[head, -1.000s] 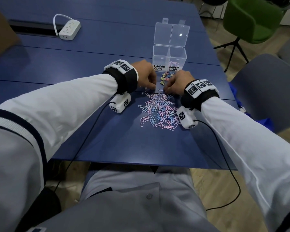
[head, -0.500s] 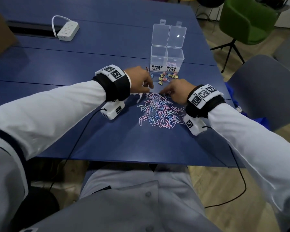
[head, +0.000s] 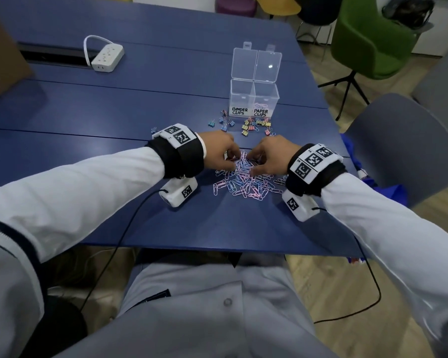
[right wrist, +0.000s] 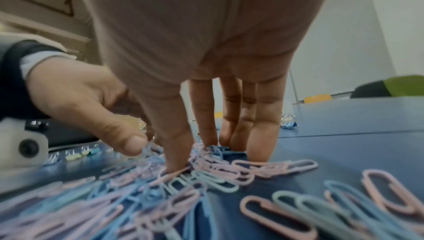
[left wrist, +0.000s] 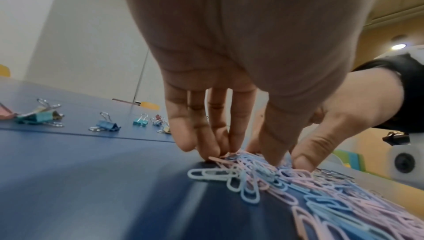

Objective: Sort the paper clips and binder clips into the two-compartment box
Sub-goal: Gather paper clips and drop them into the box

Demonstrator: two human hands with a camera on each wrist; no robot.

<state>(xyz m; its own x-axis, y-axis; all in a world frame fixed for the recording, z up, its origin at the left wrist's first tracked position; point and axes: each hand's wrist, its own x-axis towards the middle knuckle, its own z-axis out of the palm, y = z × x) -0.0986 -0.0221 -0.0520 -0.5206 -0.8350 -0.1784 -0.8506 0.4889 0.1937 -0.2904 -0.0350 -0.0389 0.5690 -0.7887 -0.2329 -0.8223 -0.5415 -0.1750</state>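
Nearest on the blue tabletop (head: 114,208) lies the heap of pink and blue paper clips (head: 246,186), spread loosely between the two wrists. At its far edge both hands work the pile. The left hand (head: 219,151) has its fingers bunched and pointing down, tips pressed into the clips as if gathering a pinch. The right hand (head: 269,156) does the same from the other side, thumb and fingers closing on a small tangle.

Beyond the hands, binder clips (head: 246,125) lie scattered just in front of the clear box (head: 254,98). It stands open, with the left compartment labelled for binder clips and the right for paper clips; a few paper clips seem to lie in the right one.

To do this well, scoop the clips together from both sides, lift a firm bunch with no binder clips caught in it, and drop it squarely over the right compartment.
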